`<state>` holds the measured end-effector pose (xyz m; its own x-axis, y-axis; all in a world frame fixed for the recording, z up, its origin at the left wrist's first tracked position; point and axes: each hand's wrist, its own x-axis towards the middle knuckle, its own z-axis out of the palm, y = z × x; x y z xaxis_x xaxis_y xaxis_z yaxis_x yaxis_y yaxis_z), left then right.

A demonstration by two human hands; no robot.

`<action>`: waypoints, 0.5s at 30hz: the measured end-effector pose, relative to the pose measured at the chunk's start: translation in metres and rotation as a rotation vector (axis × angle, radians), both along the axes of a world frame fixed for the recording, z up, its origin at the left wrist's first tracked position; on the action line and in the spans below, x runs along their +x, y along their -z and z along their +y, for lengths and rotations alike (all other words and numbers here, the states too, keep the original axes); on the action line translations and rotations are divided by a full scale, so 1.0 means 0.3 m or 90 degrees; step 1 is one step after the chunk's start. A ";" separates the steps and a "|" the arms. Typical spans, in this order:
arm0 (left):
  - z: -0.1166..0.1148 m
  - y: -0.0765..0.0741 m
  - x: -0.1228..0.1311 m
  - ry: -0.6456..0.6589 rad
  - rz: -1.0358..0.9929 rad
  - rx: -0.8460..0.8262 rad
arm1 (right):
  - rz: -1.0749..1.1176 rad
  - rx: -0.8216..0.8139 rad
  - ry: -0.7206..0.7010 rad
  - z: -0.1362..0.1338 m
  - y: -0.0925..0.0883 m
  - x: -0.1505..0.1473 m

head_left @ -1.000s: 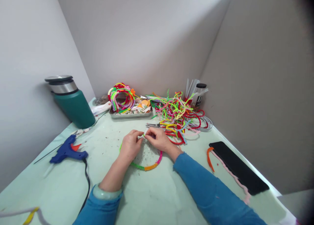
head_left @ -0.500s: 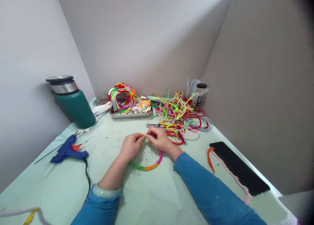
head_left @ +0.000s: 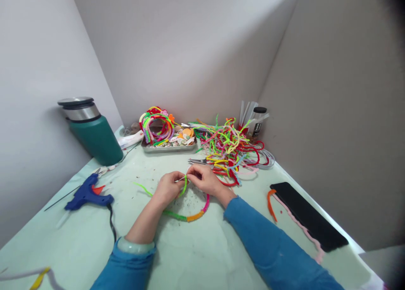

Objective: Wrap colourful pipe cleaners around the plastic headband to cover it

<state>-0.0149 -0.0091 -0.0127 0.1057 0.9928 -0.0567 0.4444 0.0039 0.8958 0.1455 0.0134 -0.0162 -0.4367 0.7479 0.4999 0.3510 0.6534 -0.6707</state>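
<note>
A hoop [head_left: 195, 217] wrapped in green, orange and pink pipe cleaner hangs low over the table between my hands. My left hand [head_left: 167, 188] is closed in a pinch on its far side, where a bit of pale bare core shows. Opposite it, my right hand [head_left: 204, 180] pinches a lime green pipe cleaner [head_left: 184, 188] against the hoop, fingertips nearly touching the left ones. One loose lime end [head_left: 144, 188] sticks out to the left behind my left hand. Just beyond my right hand lie scissors [head_left: 198, 161], partly among pipe cleaners.
A blue glue gun [head_left: 90, 195] and a green bottle [head_left: 96, 138] stand left. At the back are a metal tray [head_left: 169, 149] of small pieces with finished hoops [head_left: 156, 127], and a tangle of pipe cleaners [head_left: 228, 140]. A black slab [head_left: 310, 216] lies right.
The lime pipe cleaner now curves in a loop below my fingertips, and its loose end has come into view on the left. Both hands have hardly moved.
</note>
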 end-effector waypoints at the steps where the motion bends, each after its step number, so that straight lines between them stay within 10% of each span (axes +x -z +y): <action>1: -0.001 -0.003 0.000 -0.008 0.016 0.013 | 0.001 -0.001 -0.002 0.000 -0.001 -0.001; 15: -0.004 -0.026 -0.006 -0.005 0.089 0.113 | 0.009 -0.005 -0.005 0.007 0.003 0.001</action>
